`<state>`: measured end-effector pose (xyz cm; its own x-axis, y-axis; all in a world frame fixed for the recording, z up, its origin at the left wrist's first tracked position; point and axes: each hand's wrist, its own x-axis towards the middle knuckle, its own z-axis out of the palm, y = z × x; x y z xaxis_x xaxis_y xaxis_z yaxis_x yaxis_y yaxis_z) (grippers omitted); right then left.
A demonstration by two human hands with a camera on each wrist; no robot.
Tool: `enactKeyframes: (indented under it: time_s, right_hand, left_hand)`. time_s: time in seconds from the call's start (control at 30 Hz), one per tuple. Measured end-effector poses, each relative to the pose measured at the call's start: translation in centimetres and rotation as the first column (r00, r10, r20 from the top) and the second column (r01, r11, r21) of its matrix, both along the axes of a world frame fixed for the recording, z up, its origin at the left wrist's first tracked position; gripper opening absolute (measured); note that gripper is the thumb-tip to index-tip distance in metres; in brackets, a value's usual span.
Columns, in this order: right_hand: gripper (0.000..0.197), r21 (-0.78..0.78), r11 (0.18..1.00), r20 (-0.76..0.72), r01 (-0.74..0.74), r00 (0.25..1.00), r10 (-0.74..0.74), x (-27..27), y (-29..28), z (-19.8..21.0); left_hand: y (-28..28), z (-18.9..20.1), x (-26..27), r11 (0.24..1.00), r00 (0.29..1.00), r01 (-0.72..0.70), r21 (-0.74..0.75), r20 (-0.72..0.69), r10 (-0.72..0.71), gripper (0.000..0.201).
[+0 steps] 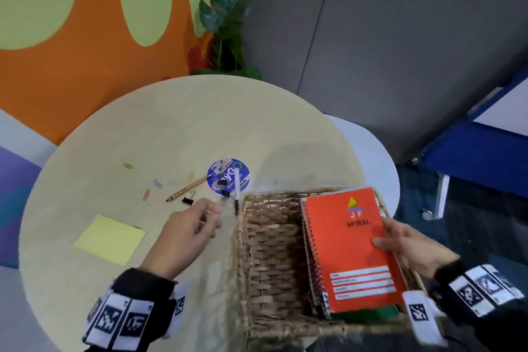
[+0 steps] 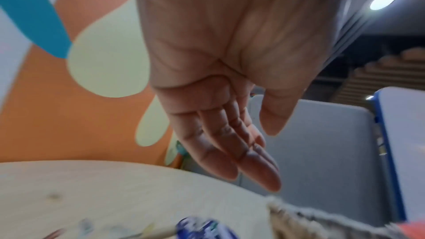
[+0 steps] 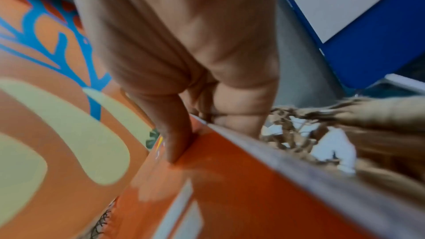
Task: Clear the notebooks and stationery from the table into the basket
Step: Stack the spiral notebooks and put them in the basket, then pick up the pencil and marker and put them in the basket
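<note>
My right hand (image 1: 400, 246) grips an orange spiral notebook (image 1: 351, 246) by its right edge, thumb on the cover (image 3: 177, 144), fingers underneath; it lies tilted over other notebooks in the right side of the wicker basket (image 1: 271, 251). My left hand (image 1: 197, 223) hovers empty above the table left of the basket, its fingers (image 2: 230, 152) straight and relaxed. Just beyond it lie a black binder clip (image 1: 188, 199), a wooden pencil (image 1: 187, 188), a white pen (image 1: 236, 188) and a round blue sticker (image 1: 228, 176). A yellow sticky pad (image 1: 110, 237) lies nearer left.
Several coloured paper clips (image 1: 147, 194) are scattered on the round wooden table (image 1: 171, 123). A potted plant (image 1: 225, 31) stands behind the table's far edge. A white chair (image 1: 380, 157) is at the right, past the basket.
</note>
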<state>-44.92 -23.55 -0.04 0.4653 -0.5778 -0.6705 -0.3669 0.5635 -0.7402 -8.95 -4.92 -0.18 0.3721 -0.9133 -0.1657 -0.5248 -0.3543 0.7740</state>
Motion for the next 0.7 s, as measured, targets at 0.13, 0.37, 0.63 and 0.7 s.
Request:
enactKeyframes:
  time_s: [0.13,0.37,0.63,0.7]
  right_hand:
    - [0.025,-0.121,0.972,-0.379,-0.201,0.915,0.142,-0.7,-0.7,-3.1]
    - [0.049,0.070,0.565,-0.948,-0.822,0.121,0.294,1.7,-0.7,-4.4]
    - [0.015,-0.483,0.638,-0.622,-0.599,0.748,0.231,15.4,-3.2,4.4]
    - [0.012,-0.533,0.655,-0.480,-0.536,0.829,0.288,20.1,-3.7,5.1]
  left_hand:
    - [3.1,-3.1,2.8,0.985,0.994,-0.080,0.151,0.082,0.068,0.008]
    - [6.3,-6.2,5.6,0.946,0.975,-0.223,0.237,0.075,0.211,0.010]
    - [2.9,-5.8,9.1,0.959,0.961,-0.216,0.183,0.212,0.176,0.013]
    - [0.8,-5.9,10.1,0.966,0.959,-0.182,0.184,0.249,0.133,0.015]
